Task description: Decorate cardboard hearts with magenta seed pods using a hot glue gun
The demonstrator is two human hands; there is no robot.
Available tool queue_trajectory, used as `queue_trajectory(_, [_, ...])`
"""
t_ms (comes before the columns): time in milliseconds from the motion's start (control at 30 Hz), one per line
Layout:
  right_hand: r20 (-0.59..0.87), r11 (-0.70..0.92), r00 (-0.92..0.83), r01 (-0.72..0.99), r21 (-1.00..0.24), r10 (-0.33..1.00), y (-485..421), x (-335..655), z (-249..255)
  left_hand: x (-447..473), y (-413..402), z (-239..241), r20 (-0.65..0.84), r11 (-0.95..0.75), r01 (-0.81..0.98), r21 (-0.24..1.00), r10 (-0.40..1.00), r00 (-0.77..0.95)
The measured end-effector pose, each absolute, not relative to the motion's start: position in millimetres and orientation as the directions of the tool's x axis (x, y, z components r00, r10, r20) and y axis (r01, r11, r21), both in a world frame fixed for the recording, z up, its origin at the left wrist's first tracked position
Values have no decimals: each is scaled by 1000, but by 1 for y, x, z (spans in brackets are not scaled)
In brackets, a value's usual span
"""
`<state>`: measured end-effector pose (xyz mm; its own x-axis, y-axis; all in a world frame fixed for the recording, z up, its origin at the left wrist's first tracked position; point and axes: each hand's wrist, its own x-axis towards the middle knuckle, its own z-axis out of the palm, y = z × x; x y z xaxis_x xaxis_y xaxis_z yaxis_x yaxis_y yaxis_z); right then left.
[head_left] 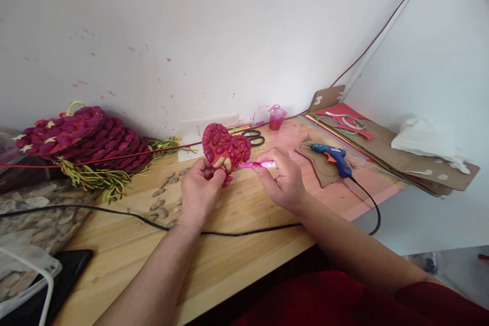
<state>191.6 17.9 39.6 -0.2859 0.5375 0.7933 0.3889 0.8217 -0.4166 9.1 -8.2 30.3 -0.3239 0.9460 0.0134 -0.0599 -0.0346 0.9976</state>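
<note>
By a pink-spattered white wall [214,35], knobbly magenta plaques [118,142] pile at the pale wooden table [126,265]'s back edge, the left hand [202,186] pinches a peanut-studded red plaque [218,143] in from that edge, and the right hand [282,181] clasps a slim pink stick [246,165].

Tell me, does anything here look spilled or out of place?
Yes: pink splatters stand out on the white wall, as though paint had flicked there. Loose peanuts also lie scattered on the wooden table beside the left hand.

Glossy bumpy heart-shaped piece [227,146], smooth wooden table [229,260], rough matt loose peanuts [162,212], plastic cup [277,119], matt cardboard sheet [320,166]
</note>
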Motion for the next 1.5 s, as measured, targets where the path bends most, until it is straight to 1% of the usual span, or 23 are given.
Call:
queue_trajectory(167, [787,823,-303,389,-413,538,18,192,40,9,-10,30,25,-41,-42,998,948,-318])
queue_trajectory(267, [787,816,-290,403,-415,544,18,193,40,8,-10,28,50,-47,16,999,948,-313])
queue_trajectory(367, [772,818,-321,397,-416,548,17,192,40,8,-9,26,78,-60,67,996,948,-309])
queue_trajectory(767, [768,816,-325,399,-417,552,16,192,40,8,-10,27,100,-73,94,993,940,-326])
queue_trajectory(900, [762,819,-341,397,-415,551,16,192,39,9,-10,28,84,-73,47,996,939,-333])
queue_trajectory(1000, [764,830,-358,390,-400,537,16,192,39,9,-9,28,40,-45,-8,999,942,-333])
queue_trajectory(1200, [783,834,-334,384,-395,525,17,193,39,9,-5,24,-79,1,-227,974,940,-332])
queue_trajectory(1333, [791,830,-313,392,-396,525,17,193,40,9,-3,25,-160,37,-337,941,925,-345])
queue_trajectory(1500, [781,838,-340,369,-401,523,16,192,40,9,-3,25,-175,44,-354,934,921,-348])
